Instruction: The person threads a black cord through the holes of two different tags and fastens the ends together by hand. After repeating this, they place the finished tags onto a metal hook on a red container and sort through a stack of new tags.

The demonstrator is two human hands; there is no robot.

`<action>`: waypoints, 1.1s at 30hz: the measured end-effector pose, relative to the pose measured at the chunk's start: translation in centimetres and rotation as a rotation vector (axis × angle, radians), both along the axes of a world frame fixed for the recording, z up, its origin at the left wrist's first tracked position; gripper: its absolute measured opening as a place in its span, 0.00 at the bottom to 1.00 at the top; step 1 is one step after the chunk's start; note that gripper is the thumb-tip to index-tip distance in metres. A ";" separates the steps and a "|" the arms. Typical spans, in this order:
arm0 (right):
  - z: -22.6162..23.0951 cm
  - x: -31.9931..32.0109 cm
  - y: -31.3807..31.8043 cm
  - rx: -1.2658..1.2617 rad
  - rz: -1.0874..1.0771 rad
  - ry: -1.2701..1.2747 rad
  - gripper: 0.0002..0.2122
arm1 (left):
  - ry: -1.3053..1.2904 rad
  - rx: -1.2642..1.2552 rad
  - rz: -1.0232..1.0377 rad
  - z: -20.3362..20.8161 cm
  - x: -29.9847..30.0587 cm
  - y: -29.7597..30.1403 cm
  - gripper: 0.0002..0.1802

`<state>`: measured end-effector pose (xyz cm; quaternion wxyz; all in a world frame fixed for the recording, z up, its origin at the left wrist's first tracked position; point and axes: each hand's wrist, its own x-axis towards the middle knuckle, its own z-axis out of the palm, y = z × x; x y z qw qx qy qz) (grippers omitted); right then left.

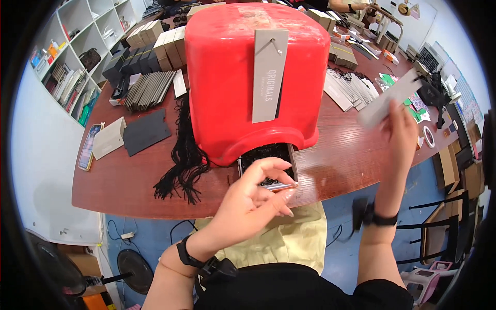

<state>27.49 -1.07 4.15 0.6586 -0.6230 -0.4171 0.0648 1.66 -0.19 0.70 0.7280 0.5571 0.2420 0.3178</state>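
My right hand (401,132) is raised on the right, its fingers closed on a long pale grey hang tag (387,101), both blurred by motion. My left hand (248,199) is over the front edge of a small tray (296,168), fingers curved and apart; I see nothing clearly held in them. Small black pieces (263,152) fill the tray, too fine to make out. The tray juts from the arched opening of an upturned red plastic stool (222,88). Another grey hang tag (267,98) hangs upright on a metal peg on its front, with a darker card edge behind.
Black cords (184,150) hang beside the stool. Left lie stacked tags (150,90), a black card (146,132), a beige card (109,138) and a phone (90,147). Fanned tags (351,89) and a tape roll (428,136) are right. Another person's hand (368,11) is far right.
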 end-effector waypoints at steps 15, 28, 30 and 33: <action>-7.3 11.7 14.6 -0.668 -0.099 -1.013 0.19 | 0.413 0.617 0.333 -1.9 -3.0 2.2 0.13; -3.4 -4.1 3.0 -0.141 0.691 -0.542 0.05 | 0.755 1.093 0.388 -4.9 -0.9 3.9 0.13; -4.1 -5.0 3.4 -0.145 0.741 -0.583 0.06 | 0.781 1.094 0.383 -4.9 -0.6 3.8 0.13; -4.7 -5.2 4.2 -0.169 0.714 -0.604 0.08 | 0.783 1.080 0.354 -5.2 -0.9 4.4 0.13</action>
